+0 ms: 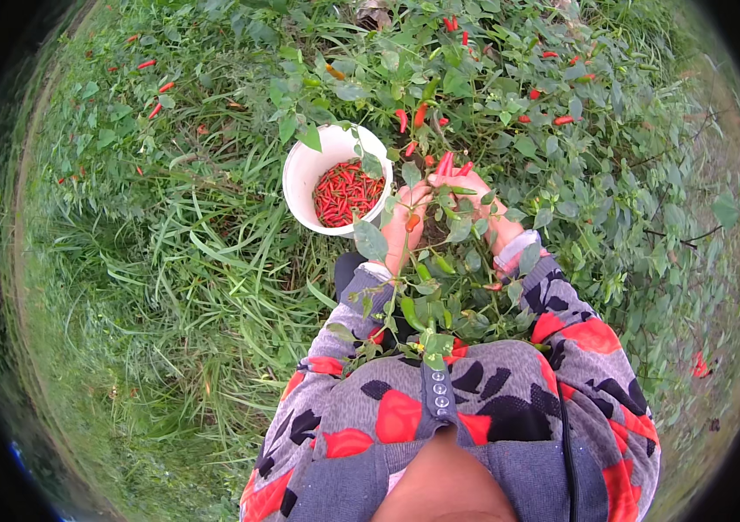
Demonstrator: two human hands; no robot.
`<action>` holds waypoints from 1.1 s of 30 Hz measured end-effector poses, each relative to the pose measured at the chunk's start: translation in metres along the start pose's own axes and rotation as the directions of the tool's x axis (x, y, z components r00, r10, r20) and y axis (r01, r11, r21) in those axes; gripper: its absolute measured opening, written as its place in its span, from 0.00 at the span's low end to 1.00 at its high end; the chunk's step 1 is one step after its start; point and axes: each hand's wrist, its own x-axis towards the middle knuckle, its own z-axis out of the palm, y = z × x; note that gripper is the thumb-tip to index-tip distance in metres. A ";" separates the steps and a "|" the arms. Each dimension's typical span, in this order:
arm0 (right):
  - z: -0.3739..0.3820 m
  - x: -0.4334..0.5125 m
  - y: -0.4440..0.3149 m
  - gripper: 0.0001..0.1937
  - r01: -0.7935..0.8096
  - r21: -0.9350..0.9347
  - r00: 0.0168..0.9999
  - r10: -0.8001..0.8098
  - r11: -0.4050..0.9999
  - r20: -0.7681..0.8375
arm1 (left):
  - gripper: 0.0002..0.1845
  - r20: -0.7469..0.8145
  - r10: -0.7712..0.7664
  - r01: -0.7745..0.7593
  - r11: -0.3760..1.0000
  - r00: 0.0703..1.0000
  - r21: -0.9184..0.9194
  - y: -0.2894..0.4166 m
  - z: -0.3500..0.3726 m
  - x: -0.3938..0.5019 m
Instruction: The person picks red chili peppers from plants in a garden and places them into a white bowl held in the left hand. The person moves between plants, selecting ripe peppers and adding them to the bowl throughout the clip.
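My left hand [407, 218] is among the chili plant's stems, just right of a white plastic bucket [299, 179]. Its fingers meet those of my right hand near a stem, and leaves partly cover them. Several red chili peppers [446, 164] stick up from my right hand [471, 189], which is closed around them. Red chili peppers [347, 196] lie in a heap in the bottom of the bucket. Green chili peppers [411, 313] hang on the plant between my forearms, and an orange-red one [412, 222] hangs in front of my left hand.
Chili plants [579, 196] with red peppers [564, 120] stand ahead and to the right. Long grass [213, 274] grows at the left, with more red peppers [155, 111] beyond it. A thin bare branch [689, 241] reaches in from the right. Leaves overhang the bucket's right rim.
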 end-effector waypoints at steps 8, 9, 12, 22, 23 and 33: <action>-0.011 0.033 0.047 0.09 0.007 0.235 0.997 0.011 0.972 -0.075 | 0.12 -0.039 0.034 -0.035 0.999 0.999 -0.030 0.004 0.010 -0.005; -0.009 0.032 0.044 0.09 -0.007 0.263 0.993 0.037 0.965 -0.110 | 0.12 -0.060 0.035 -0.038 0.998 0.998 -0.046 0.004 0.010 -0.005; -0.008 0.024 0.039 0.10 0.010 0.483 0.961 0.125 0.875 -0.246 | 0.13 -0.025 0.073 -0.071 0.996 0.997 0.045 -0.018 0.010 -0.017; -0.002 -0.030 -0.070 0.07 0.561 0.058 0.783 -0.507 0.826 -0.361 | 0.12 -0.137 -0.274 0.189 0.877 0.952 -0.442 -0.048 0.012 -0.016; 0.004 -0.036 -0.086 0.08 0.602 -0.063 0.763 -0.596 0.796 -0.251 | 0.12 -0.122 -0.287 0.210 0.880 0.950 -0.427 -0.043 0.010 -0.016; 0.151 0.052 -0.152 0.16 0.774 -0.576 0.626 -0.460 0.264 0.630 | 0.11 -0.151 -0.181 0.151 0.970 0.972 -0.192 -0.036 0.001 -0.025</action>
